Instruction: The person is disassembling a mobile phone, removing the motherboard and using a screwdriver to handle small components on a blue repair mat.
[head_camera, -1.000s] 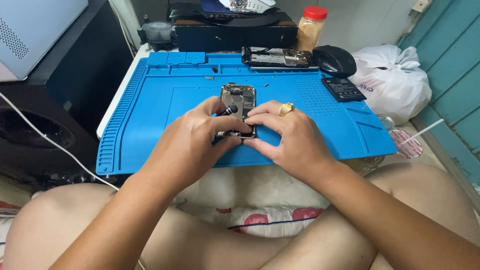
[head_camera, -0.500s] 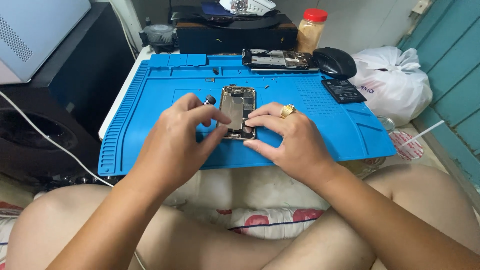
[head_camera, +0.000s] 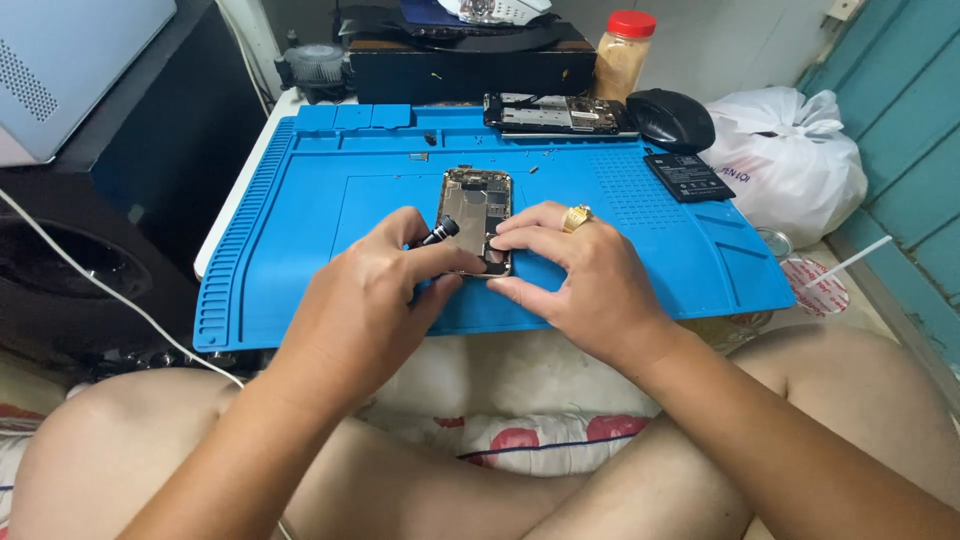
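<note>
Head view: your left hand (head_camera: 365, 300) pinches a small black-tipped screwdriver (head_camera: 440, 232), tip probably touching the opened rectangular phone chassis (head_camera: 476, 217) lying mid blue silicone repair mat (head_camera: 300, 240); your ringed right hand (head_camera: 580, 285) presses fingertips flat on its lower edge, not gripping.

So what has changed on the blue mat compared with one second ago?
The left hand drew back a little toward the phone's lower left corner, keeping its grip on the small dark screwdriver. The right hand stayed pressed on the lower end of the opened phone. The phone and blue mat did not move.
</note>
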